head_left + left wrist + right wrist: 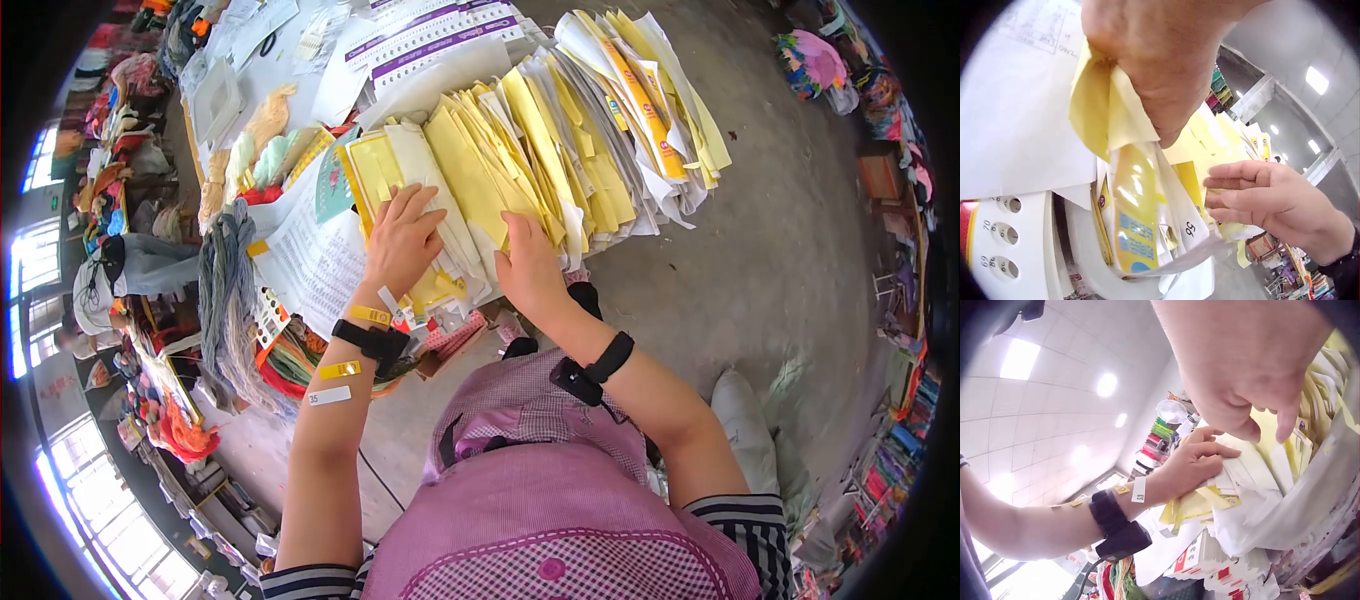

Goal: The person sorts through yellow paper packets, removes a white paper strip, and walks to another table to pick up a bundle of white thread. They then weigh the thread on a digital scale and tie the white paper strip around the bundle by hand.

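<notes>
A long row of yellow and white paper envelopes (480, 160) stands packed on edge along the table. My left hand (405, 235) rests on the leaned-back front packets, its fingers spread across a white and yellow envelope (395, 160). A little further along the row, my right hand (530, 265) touches the near edge of the yellow envelopes with its fingers and thumb apart. In the left wrist view, the right hand (1272, 200) shows nearly straight fingers beside the papers. Below the left hand, a clear-fronted yellow packet (1135, 212) with blue print bends outward.
Left of the row lie a printed sheet (325, 255), hanks of grey yarn (225, 260) and pale yarn bundles (270, 120). White cards with purple stripes (430, 45) lie at the back. Concrete floor (700, 270) extends to the right, with a pale sack (745, 420) nearby.
</notes>
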`<state>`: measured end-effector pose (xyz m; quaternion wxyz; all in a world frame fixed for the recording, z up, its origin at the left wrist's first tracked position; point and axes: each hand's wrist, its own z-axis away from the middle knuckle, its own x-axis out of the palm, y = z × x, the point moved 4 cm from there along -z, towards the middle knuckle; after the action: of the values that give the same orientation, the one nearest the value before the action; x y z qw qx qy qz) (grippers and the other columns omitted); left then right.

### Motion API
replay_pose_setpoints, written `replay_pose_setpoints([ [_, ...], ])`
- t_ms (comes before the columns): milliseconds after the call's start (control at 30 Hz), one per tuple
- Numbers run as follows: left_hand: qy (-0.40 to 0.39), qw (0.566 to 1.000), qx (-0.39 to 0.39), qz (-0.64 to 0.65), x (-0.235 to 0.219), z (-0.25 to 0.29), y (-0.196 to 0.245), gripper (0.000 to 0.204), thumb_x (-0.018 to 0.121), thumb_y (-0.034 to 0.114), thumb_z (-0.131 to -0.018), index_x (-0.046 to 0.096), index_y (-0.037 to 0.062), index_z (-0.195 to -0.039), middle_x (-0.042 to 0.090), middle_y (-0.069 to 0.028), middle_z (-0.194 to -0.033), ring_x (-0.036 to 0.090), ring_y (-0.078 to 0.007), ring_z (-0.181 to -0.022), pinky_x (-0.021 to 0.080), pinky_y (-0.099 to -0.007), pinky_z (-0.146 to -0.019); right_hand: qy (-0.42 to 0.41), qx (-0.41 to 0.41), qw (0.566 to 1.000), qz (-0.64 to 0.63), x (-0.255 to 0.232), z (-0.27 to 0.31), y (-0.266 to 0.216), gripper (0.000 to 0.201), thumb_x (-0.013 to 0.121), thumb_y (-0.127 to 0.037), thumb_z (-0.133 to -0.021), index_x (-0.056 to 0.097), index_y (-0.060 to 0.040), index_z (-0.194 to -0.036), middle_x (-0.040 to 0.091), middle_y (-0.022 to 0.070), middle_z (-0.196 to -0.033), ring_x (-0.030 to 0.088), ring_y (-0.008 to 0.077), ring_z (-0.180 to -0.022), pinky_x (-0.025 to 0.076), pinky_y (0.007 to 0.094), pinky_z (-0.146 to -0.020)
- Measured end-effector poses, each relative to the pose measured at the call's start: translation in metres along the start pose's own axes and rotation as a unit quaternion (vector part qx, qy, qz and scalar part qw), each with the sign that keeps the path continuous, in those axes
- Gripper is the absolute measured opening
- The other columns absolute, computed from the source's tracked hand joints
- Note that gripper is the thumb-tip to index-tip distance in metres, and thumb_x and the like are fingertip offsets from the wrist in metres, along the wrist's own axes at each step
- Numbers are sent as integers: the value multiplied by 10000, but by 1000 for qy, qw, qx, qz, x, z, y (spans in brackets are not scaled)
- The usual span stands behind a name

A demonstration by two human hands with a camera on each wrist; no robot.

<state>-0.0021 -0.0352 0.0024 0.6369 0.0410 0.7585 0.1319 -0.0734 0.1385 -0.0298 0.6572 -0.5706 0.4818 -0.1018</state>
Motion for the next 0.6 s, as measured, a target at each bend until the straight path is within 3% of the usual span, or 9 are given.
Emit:
replay_pose_setpoints([
  [133,0,1000,12,-6,5,2,-5,229,655,90,-765,711,85,-987,623,-67,-1189,501,-279,-1256,346,-455,-1120,-27,73,996,-52,-2,-3,-2,479,653,15,-783,447,35,-1215,514,266,-1149,572,462,-998,489,492,-832],
  [267,-12,1000,18,-11,3,2,-4,278,656,86,-766,694,90,-1041,626,-68,-1182,507,-279,-1251,351,-455,-1115,2,67,996,-50,15,-3,10,475,675,-51,-796,475,8,-1222,571,241,-1120,603,434,-972,503,489,-800],
  [333,-8,1000,7,-22,2,-1,-2,364,646,70,-762,658,116,-1123,619,-82,-1179,509,-296,-1243,368,-456,-1083,-112,52,992,22,25,-1,5,416,664,-102,-815,521,-18,-1196,633,192,-1065,628,391,-950,508,479,-794],
  [433,-43,999,-11,-20,-2,-3,4,440,650,92,-769,625,144,-1206,604,-81,-1177,495,-294,-1246,364,-457,-1085,-153,22,987,47,39,7,-8,372,639,-118,-829,553,-29,-1180,669,155,-1005,648,356,-917,514,466,-784],
  [567,-40,999,-3,-25,3,3,-3,431,666,94,-759,656,147,-1186,580,-96,-1191,480,-302,-1248,374,-457,-1076,-159,-14,987,-12,33,12,-11,373,624,-62,-815,558,-24,-1180,647,169,-1049,623,373,-974,499,465,-831],
  [600,-23,999,-17,-13,2,4,-4,412,668,87,-754,672,135,-1164,571,-107,-1208,477,-310,-1248,378,-455,-1073,-100,-68,993,-8,25,11,-12,391,615,-38,-809,545,-14,-1193,633,185,-1064,600,386,-1011,483,467,-861],
])
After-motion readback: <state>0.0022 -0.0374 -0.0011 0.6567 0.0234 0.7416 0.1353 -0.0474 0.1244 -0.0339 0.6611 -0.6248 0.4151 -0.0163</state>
